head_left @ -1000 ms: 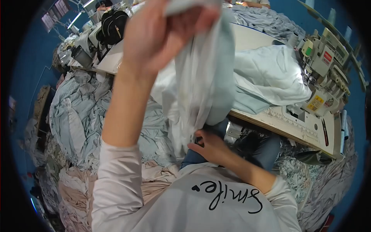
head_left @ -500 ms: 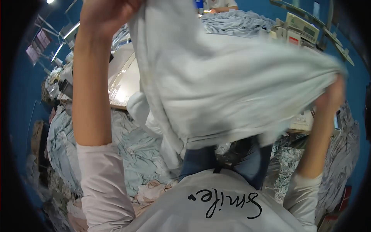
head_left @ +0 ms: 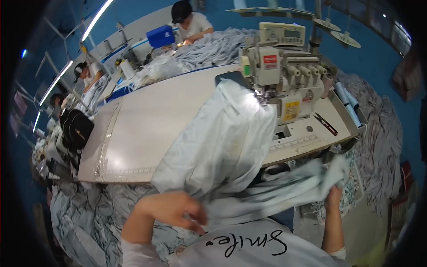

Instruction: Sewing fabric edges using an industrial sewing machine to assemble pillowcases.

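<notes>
A pale grey cloth garment [head_left: 218, 142] lies across the table's front, its far end by the lit needle area of a white overlock sewing machine [head_left: 291, 84]. Its near part hangs over the table edge in front of me, blurred by motion. My right hand [head_left: 333, 198] is closed on a bunched end of this cloth, below the table's right front edge. Close to the cloth's lower left side is my left hand [head_left: 171, 209], fingers loosely curled and apart, with no cloth visible in them. A dark flat object [head_left: 232, 79] sits partly under the garment's far end.
The white table [head_left: 147, 129] bears black-and-red thread snips [head_left: 327, 124] at right. A black bag [head_left: 76, 127] stands by its left edge. Heaps of cloth [head_left: 89, 218] lie left and at right [head_left: 378, 138]. Co-workers [head_left: 193, 24] sit beyond, near a grey cloth pile [head_left: 209, 51].
The garment, held up and stretched between both hands before, has come down onto the table and machine. Both hands have dropped toward me; the left has let go. The view now takes in more of the room.
</notes>
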`<control>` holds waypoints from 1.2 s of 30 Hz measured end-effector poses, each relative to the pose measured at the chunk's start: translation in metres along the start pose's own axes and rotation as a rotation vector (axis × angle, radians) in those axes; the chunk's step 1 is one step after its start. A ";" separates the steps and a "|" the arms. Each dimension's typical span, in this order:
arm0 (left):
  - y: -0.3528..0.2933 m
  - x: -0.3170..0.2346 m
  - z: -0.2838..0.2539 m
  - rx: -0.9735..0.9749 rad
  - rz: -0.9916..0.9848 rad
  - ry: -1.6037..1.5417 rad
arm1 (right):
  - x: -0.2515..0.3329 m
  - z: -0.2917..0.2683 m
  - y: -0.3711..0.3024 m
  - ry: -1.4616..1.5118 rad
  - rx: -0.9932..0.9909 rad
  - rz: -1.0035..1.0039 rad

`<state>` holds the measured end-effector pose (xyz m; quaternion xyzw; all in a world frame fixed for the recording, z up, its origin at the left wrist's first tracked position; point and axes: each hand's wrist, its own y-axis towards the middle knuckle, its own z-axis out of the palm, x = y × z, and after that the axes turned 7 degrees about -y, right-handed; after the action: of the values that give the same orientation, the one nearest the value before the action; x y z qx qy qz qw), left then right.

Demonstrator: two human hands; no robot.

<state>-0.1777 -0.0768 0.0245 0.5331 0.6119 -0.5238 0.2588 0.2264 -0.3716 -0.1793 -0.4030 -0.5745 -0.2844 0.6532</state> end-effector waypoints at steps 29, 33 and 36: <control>-0.058 0.058 -0.070 -1.312 -0.414 0.191 | 0.151 0.242 0.035 0.061 0.721 0.000; -0.068 0.084 -0.074 -1.463 -0.266 0.102 | 0.142 0.244 0.038 0.092 0.727 -0.034; -0.071 0.090 -0.086 -1.651 -0.170 0.010 | 0.143 0.248 0.037 0.133 0.701 -0.044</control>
<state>-0.2497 0.0445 -0.0010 0.1261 0.8388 0.0782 0.5238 0.1537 -0.1282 -0.0428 -0.1227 -0.6019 -0.1097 0.7814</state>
